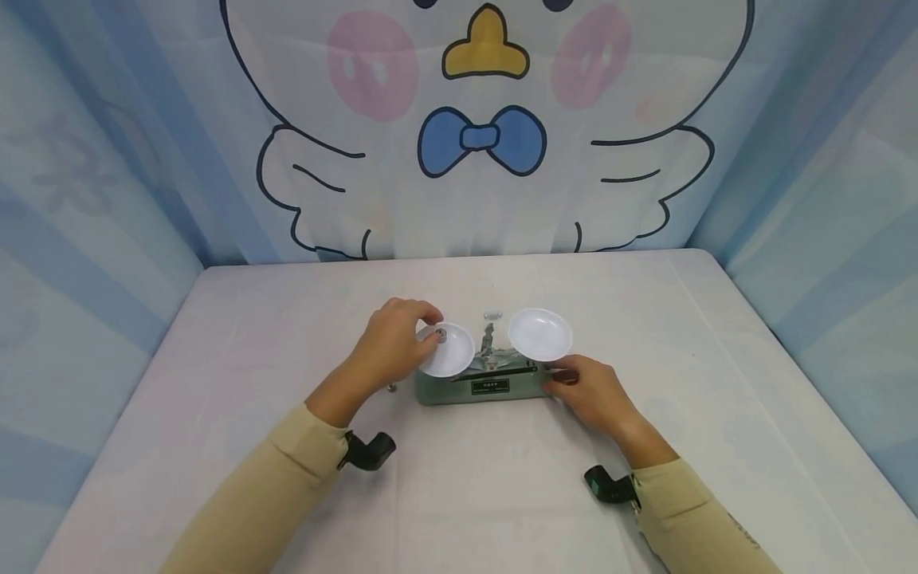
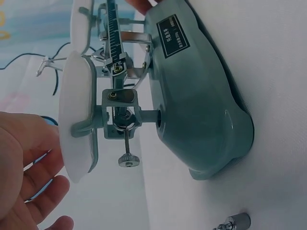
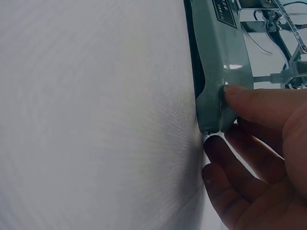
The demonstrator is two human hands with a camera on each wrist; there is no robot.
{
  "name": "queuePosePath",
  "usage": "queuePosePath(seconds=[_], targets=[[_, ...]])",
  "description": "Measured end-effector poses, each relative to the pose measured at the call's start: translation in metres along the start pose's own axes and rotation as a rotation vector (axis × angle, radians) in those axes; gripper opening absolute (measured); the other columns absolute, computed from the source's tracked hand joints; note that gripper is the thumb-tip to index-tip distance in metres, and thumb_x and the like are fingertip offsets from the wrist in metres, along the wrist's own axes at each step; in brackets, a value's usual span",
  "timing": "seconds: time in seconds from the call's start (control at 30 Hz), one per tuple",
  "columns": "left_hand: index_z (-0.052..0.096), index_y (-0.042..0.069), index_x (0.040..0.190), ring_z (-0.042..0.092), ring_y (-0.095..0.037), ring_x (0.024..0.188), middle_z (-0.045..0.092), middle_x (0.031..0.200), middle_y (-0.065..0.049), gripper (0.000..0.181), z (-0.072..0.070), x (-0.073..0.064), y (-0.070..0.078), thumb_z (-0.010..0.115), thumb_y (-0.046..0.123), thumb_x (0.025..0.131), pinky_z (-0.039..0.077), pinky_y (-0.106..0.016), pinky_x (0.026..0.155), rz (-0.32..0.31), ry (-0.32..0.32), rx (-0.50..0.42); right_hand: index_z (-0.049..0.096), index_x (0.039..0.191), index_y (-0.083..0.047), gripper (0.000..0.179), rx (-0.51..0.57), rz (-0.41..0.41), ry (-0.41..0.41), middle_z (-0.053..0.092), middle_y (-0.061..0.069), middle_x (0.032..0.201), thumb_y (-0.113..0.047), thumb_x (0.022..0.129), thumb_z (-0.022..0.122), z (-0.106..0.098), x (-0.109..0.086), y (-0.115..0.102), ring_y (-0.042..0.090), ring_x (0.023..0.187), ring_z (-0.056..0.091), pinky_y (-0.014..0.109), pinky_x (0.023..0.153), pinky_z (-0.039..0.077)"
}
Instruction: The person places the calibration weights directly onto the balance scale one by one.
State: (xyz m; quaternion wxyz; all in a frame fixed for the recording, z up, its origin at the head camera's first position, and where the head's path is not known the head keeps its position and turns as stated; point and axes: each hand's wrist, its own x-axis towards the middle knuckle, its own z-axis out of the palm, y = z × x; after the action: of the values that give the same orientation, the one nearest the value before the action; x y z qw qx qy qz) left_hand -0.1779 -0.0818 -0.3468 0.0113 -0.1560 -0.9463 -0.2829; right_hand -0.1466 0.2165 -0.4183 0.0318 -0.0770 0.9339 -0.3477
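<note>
One balance scale (image 1: 443, 391) set on tabletop (image 1: 459, 494), long axis left-right, nameplate (image 1: 490, 387) turned nearward, right end pinched by right hand (image 1: 591, 391), weight (image 1: 441, 336) at left pan (image 1: 457, 357) beside left hand (image 1: 393, 341), whether finger-pinched cannot be told

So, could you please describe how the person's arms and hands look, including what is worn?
The left sleeve and right sleeve are long and beige; the right one bears a small dark marking, unreadable here. A black, angled device sits at the left cuff, a similar one at the right. The left hand and right hand wear no gloves.
</note>
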Motion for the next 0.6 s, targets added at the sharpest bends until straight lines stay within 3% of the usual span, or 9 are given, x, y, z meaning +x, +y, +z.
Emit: queuePosePath(seconds=[0.6], targets=[[0.068, 0.005, 0.122, 0.055, -0.03, 0.118, 0.066, 0.121, -0.011, 0.029, -0.012, -0.018, -0.027, 0.07, 0.015, 0.094, 0.046, -0.046, 0.102, -0.044, 0.013, -0.008, 0.065, 0.124, 0.004, 0.038, -0.011, -0.005, -0.006, 0.069, 0.02, 0.119, -0.014, 0.091, 0.071, 0.0, 0.0, 0.0, 0.037, 0.108, 0.066, 0.051, 0.088, 0.053]])
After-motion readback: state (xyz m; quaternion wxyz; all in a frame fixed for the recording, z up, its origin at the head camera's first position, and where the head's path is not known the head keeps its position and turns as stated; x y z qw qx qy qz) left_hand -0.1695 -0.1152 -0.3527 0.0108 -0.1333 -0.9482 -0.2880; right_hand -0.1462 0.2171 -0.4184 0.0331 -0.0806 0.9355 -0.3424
